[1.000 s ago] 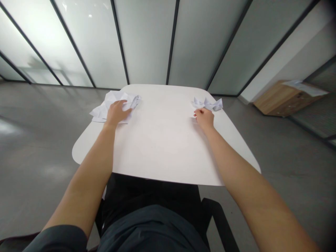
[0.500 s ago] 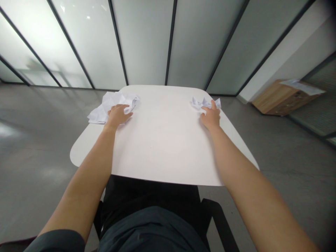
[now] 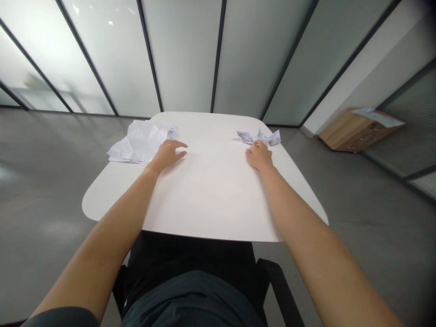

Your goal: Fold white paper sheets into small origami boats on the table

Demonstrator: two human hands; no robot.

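Observation:
My left hand [image 3: 168,153] is open over the white table [image 3: 211,195], its thumb and fingers apart with nothing between them. Just left of it lie creased, unfolded sheets of white paper [image 3: 141,141], overhanging the table's left edge. My right hand [image 3: 260,156] is at the far right of the table, its fingers curled closed. Directly beyond these fingers is a row of small folded white paper pieces [image 3: 274,137] with pointed tips. The fingertips reach the near side of the row. Whatever is between them is hidden.
Frosted glass panels [image 3: 184,54] with dark frames stand beyond the table. A brown box [image 3: 357,131] sits on the floor at the right, by the wall. Close to my body is a black chair armrest [image 3: 281,286].
My left hand has moved right, off the creased sheets. My right hand has drawn left and slightly nearer, its fingers going from spread to curled. The camera view has shifted a little.

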